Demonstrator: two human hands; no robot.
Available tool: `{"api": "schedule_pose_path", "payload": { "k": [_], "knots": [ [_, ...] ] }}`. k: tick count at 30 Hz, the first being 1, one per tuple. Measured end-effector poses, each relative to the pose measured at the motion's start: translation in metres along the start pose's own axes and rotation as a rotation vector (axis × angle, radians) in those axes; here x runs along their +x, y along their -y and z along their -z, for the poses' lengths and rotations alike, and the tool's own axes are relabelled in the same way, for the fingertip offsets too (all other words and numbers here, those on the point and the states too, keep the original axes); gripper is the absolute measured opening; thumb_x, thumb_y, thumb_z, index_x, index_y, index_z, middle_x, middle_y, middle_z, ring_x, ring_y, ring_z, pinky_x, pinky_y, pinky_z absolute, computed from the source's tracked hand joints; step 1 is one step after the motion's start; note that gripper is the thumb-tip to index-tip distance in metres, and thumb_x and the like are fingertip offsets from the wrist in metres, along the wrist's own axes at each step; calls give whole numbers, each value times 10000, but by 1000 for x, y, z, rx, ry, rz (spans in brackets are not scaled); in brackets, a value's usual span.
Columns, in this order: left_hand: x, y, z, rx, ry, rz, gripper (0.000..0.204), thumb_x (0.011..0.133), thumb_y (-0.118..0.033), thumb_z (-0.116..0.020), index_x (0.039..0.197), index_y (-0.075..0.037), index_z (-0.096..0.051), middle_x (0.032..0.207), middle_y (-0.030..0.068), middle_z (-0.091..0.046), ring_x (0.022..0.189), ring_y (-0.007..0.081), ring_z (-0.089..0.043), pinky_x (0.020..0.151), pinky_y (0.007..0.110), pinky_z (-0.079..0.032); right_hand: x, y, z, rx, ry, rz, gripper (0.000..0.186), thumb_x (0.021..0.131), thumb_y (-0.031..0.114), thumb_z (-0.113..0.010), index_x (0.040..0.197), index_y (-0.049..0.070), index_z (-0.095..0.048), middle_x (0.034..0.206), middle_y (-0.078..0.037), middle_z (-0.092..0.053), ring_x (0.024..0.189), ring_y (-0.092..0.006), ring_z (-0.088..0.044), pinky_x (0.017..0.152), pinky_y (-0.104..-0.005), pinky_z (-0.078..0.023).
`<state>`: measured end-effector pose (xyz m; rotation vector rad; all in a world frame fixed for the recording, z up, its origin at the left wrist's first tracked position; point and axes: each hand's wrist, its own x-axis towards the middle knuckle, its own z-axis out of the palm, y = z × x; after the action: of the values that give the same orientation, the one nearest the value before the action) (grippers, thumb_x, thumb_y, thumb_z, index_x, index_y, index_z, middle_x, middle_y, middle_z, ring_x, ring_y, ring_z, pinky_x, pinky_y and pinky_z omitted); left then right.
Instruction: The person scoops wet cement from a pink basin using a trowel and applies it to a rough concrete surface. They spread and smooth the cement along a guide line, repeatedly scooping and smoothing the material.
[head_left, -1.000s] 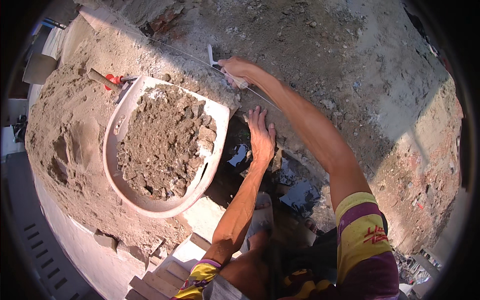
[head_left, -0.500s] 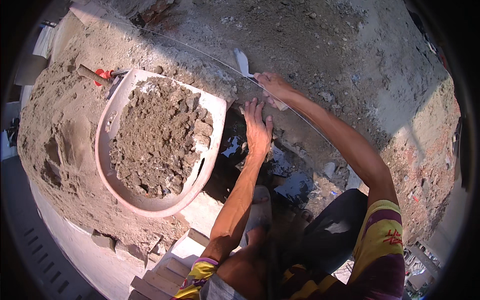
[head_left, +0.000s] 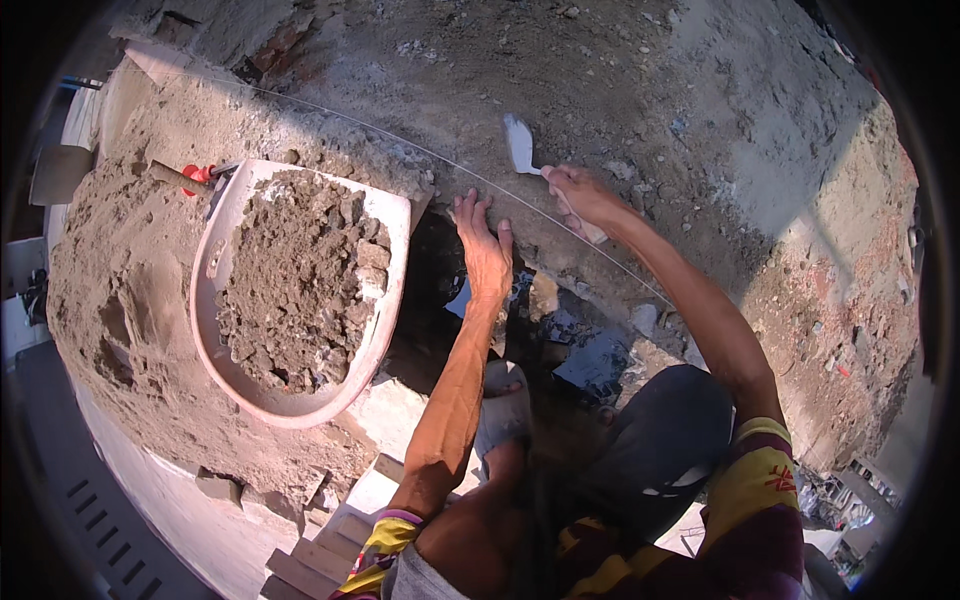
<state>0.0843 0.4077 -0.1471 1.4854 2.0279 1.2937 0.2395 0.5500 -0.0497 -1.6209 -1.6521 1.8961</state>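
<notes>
My right hand [head_left: 583, 197] is closed round the pale handle of a trowel [head_left: 519, 145]. The trowel's light metal blade lies over the packed earth, pointing away and to the left. Beside it, my left hand [head_left: 484, 250] is open, its fingers stretched out on the earth edge above a dark wet hole [head_left: 590, 357]. A thin taut string [head_left: 430, 155] crosses the ground just beyond the left fingertips and runs by the right hand. Left of my left arm stands a pale D-shaped pan [head_left: 203, 345], heaped with grey-brown crumbly mix [head_left: 290, 280] and lumps.
A tool with a red part [head_left: 197, 176] and a wooden handle lies against the pan's far left side. Several pale bricks [head_left: 318, 553] are stacked at the lower left. My sandalled foot [head_left: 504, 400] is beside the hole. Rough sloping earth [head_left: 830, 330] rises at right.
My right hand and the trowel have moved right, away from the left hand. The left hand stays stretched out at the earth edge. The whole view has shifted slightly.
</notes>
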Motion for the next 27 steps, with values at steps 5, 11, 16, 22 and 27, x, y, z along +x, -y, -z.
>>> {"api": "schedule_pose_path", "payload": {
  "k": [5, 11, 16, 22, 27],
  "knots": [
    [-3, 9, -4, 64, -41, -51, 467, 1039, -203, -547, 1421, 39, -433, 1601, 241, -305, 1540, 460, -175, 1250, 566, -202, -47, -20, 27, -158, -90, 31, 689, 1072, 491, -512, 1452, -80, -449, 583, -26, -490, 408, -159, -520, 366, -340, -431],
    [-5, 8, -11, 68, -1, -85, 510, 1077, -331, -479, 1445, 22, -467, 1616, 239, -314, 1545, 447, -175, 1249, 578, -177, -44, -58, 53, -11, -94, -16, 777, 1037, 582, -528, 1483, -50, -448, 653, -80, -583, 449, -170, -563, 442, -346, -486],
    [-10, 8, -14, 104, -22, -114, 488, 1061, -280, -509, 1440, 27, -473, 1607, 251, -339, 1534, 467, -203, 1243, 582, -187, -151, -131, 132, -172, -450, -160, 637, 1031, 587, -549, 1285, 5, -596, 679, -52, -564, 444, -134, -524, 429, -328, -447],
    [-11, 10, -10, 115, -49, -151, 490, 1063, -264, -511, 1443, 40, -456, 1608, 269, -328, 1535, 475, -197, 1242, 586, -191, -264, -211, 228, -191, -549, -113, 500, 1066, 496, -550, 1180, 19, -648, 659, -11, -485, 517, -104, -505, 462, -331, -418],
    [-10, 0, -23, 130, -59, -152, 459, 1073, -212, -503, 1450, 42, -437, 1598, 268, -334, 1530, 472, -205, 1236, 589, -204, -288, -214, 234, -310, -651, -75, 507, 1077, 491, -524, 1192, 8, -630, 635, -36, -494, 527, -139, -531, 513, -366, -460]
  ]
}}
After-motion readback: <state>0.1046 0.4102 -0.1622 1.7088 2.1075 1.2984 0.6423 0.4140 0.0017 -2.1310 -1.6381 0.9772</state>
